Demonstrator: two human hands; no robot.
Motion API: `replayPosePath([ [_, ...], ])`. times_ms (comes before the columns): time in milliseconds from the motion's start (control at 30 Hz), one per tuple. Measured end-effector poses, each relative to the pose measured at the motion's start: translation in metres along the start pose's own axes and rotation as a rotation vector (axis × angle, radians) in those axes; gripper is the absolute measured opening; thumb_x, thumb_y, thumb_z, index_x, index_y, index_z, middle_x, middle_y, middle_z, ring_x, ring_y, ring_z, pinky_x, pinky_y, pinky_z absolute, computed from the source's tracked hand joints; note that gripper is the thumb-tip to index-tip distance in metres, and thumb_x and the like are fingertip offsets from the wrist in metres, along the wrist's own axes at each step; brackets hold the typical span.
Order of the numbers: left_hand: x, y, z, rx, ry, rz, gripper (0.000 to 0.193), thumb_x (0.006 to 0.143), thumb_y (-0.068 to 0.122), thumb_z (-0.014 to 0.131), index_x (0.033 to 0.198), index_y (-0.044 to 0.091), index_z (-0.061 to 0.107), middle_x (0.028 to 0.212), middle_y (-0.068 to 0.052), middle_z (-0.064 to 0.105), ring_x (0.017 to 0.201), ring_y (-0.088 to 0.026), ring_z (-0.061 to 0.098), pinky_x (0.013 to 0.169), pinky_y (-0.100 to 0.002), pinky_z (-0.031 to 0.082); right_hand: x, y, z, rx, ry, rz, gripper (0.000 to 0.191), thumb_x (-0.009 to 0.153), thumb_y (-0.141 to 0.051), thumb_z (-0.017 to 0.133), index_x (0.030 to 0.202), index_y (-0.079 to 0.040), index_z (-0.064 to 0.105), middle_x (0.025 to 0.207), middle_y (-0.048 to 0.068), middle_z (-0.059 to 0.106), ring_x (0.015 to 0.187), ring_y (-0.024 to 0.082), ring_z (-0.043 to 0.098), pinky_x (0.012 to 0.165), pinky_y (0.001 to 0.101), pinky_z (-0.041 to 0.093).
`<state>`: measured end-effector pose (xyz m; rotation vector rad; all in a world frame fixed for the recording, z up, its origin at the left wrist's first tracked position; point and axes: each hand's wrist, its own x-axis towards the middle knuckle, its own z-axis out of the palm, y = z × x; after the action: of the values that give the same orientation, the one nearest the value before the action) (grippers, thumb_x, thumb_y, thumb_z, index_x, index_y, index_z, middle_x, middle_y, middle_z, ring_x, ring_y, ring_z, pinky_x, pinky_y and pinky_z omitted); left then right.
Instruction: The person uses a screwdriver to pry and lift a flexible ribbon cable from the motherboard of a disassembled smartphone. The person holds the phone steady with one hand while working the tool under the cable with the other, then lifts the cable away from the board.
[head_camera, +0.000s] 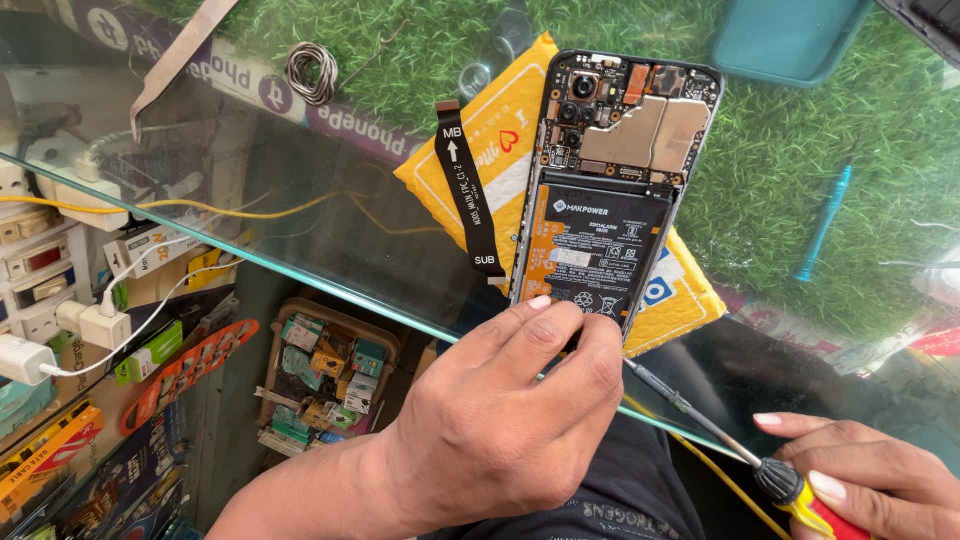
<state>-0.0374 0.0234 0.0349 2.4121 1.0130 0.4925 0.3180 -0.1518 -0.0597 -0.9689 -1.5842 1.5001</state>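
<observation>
Lay open-backed on a yellow padded envelope (520, 130) atop the glass counter (300, 240): the phone (615, 180), battery and boards bared. Left hand (500, 420) pressed its lower edge, fingers bunched together. Right hand (870, 480) pinched a screwdriver (720, 430), tip hidden behind the left fingers. Looked like screw work at the bottom; called for steady, square pressure.

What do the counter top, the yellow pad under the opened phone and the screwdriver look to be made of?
Counter top: clear glass; shelves show through it and its edge looks greenish.
Yellow pad: probably a plastic padded envelope, slightly glossy and puckered.
Screwdriver: dark metal shaft, with a red and yellow handle that is likely plastic, held in the right hand.
Phone: bare metal shields and an orange and black battery.
</observation>
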Motion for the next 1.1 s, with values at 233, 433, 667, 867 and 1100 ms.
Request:
replayPosePath([
  [233,0.000,0.000,0.001,-0.003,0.005,-0.003,0.013,0.089,0.006,0.072,0.093,-0.006,0.067,0.106,-0.011,0.062,0.101,-0.025,0.064,0.093,-0.037,0.059,0.000,0.007,-0.006,0.044,0.001,-0.052,0.042,0.090,-0.006,0.074,0.129,-0.007,0.059,0.107,0.014,0.070,0.096,0.031,0.074,0.099,0.0664,0.058],
  [433,-0.001,0.001,0.001,-0.016,0.001,-0.014,0.014,0.088,0.007,0.073,0.095,-0.004,0.068,0.106,-0.009,0.062,0.101,-0.024,0.064,0.093,-0.036,0.058,-0.026,0.025,-0.035,0.268,-0.081,0.099,0.019,0.103,-0.013,0.056,0.118,-0.003,0.063,0.107,0.015,0.076,0.103,0.031,0.075,0.112,0.0646,0.049],
  [667,-0.003,-0.004,0.000,-0.028,-0.006,0.006,0.014,0.089,0.007,0.072,0.094,-0.005,0.067,0.107,-0.011,0.062,0.102,-0.025,0.064,0.092,-0.036,0.058,-0.066,0.050,-0.071,0.233,-0.435,0.469,0.040,0.104,-0.021,0.050,0.107,0.001,0.083,0.107,0.014,0.076,0.114,0.031,0.070,0.121,0.0598,0.034],
  [867,-0.005,-0.006,-0.001,-0.033,-0.008,0.005,0.013,0.089,0.007,0.070,0.094,-0.005,0.067,0.107,-0.011,0.061,0.102,-0.025,0.064,0.093,-0.036,0.059,-0.081,0.055,-0.074,0.195,-0.391,0.457,0.038,0.103,-0.021,0.052,0.107,0.005,0.079,0.108,0.017,0.078,0.113,0.028,0.071,0.123,0.0588,0.033],
  [1100,-0.006,-0.004,-0.001,-0.052,-0.004,-0.007,0.012,0.091,0.006,0.071,0.095,-0.005,0.067,0.108,-0.011,0.061,0.103,-0.025,0.064,0.095,-0.036,0.058,-0.075,0.055,-0.076,0.174,-0.455,0.410,0.039,0.103,-0.021,0.049,0.108,0.002,0.081,0.109,0.015,0.079,0.115,0.027,0.070,0.123,0.0582,0.033],
])
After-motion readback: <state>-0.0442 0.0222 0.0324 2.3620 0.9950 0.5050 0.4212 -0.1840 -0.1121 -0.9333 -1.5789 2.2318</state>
